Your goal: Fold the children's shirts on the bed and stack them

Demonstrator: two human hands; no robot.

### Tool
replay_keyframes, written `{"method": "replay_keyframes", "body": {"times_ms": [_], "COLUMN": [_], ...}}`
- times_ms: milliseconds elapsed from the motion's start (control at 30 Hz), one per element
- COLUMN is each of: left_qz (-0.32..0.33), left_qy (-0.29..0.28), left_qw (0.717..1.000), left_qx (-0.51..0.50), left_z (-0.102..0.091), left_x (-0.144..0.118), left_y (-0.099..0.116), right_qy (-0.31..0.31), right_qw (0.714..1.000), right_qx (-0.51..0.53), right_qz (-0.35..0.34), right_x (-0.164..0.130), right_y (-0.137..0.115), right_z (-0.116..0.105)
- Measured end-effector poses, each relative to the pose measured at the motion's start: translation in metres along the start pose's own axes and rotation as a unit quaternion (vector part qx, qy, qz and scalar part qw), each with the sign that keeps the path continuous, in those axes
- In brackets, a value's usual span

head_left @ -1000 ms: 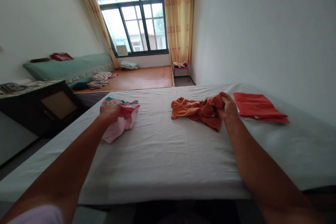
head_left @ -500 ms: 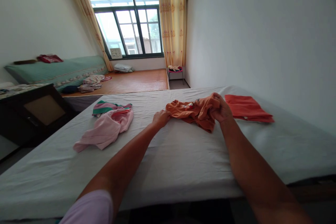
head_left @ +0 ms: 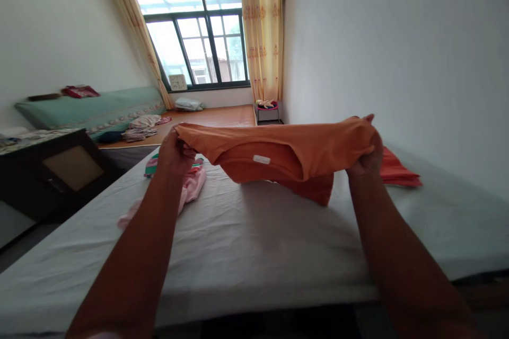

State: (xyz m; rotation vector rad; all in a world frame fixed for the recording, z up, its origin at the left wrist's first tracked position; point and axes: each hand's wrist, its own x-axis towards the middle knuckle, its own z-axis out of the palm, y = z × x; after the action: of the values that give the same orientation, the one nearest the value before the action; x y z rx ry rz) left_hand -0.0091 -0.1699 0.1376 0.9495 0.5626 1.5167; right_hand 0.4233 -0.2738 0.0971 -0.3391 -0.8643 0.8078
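Note:
An orange shirt (head_left: pixel 254 137) hangs stretched sideways above the bed, its neckline with a white label facing me. My left hand (head_left: pixel 177 153) is closed on one end of it, at the shoulder or sleeve. At the opposite end my right hand (head_left: pixel 366 148) grips the cloth, one fingertip poking up behind it. Past my right hand lies a folded red cloth (head_left: pixel 400 169), partly hidden by that hand. A pink garment (head_left: pixel 193 185) and a green-and-pink one (head_left: pixel 151 165) lie behind my left hand and forearm, partly covered.
A pale sheet covers the bed (head_left: pixel 270 254) under my arms. To the left stands a dark cabinet (head_left: pixel 51 175). Beyond is a second bed with a brown mat (head_left: pixel 222 115) and several clothes. A small pink stool (head_left: pixel 268 108) stands by the curtain; a white wall rises on the right.
The orange shirt was bunched on the bed and is now lifted and pulled out wide. My left hand has moved left and up, my right hand right and slightly up.

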Motion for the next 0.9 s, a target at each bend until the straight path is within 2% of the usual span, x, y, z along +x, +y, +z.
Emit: {"method": "replay_keyframes", "body": {"times_ms": [100, 167, 200, 267, 367, 467, 533, 600, 767, 900], "left_qz": [0.008, -0.017, -0.021, 0.010, 0.122, 0.184, 0.163, 0.108, -0.015, -0.081], "left_qy": [-0.005, 0.046, 0.070, 0.082, 0.039, 0.025, 0.024, 0.019, -0.035, -0.119], "left_qw": [0.998, 0.989, 0.984, 0.983, 0.986, 0.978, 0.977, 0.969, 0.920, 0.870], "left_qx": [0.060, 0.139, 0.164, 0.165, 0.105, 0.094, 0.138, 0.222, 0.391, 0.471], "left_z": [-0.001, 0.003, 0.008, 0.019, 0.036, 0.036, 0.023, 0.002, -0.058, -0.091], "left_x": [0.013, 0.027, 0.036, 0.055, 0.081, 0.087, 0.078, 0.060, 0.000, -0.040], "left_y": [-0.020, -0.034, -0.036, -0.027, 0.007, 0.032, 0.033, 0.022, -0.015, -0.031], "right_qy": [-0.004, 0.036, 0.063, 0.104, 0.094, 0.062, 0.054, 0.058, 0.056, 0.025], "right_qw": [0.992, 0.971, 0.963, 0.962, 0.980, 0.985, 0.983, 0.975, 0.936, 0.893], "right_qx": [-0.059, -0.125, -0.156, -0.192, -0.172, -0.160, -0.170, -0.190, -0.254, -0.311], "right_qz": [0.115, 0.198, 0.210, 0.163, 0.029, 0.006, 0.043, 0.102, 0.238, 0.323], "right_x": [0.024, 0.046, 0.058, 0.086, 0.121, 0.131, 0.118, 0.094, 0.019, -0.027], "right_y": [0.031, 0.054, 0.062, 0.064, 0.041, 0.015, 0.011, 0.017, 0.039, 0.036], "right_z": [0.013, 0.024, 0.030, 0.044, 0.062, 0.065, 0.057, 0.042, -0.011, -0.055]}}
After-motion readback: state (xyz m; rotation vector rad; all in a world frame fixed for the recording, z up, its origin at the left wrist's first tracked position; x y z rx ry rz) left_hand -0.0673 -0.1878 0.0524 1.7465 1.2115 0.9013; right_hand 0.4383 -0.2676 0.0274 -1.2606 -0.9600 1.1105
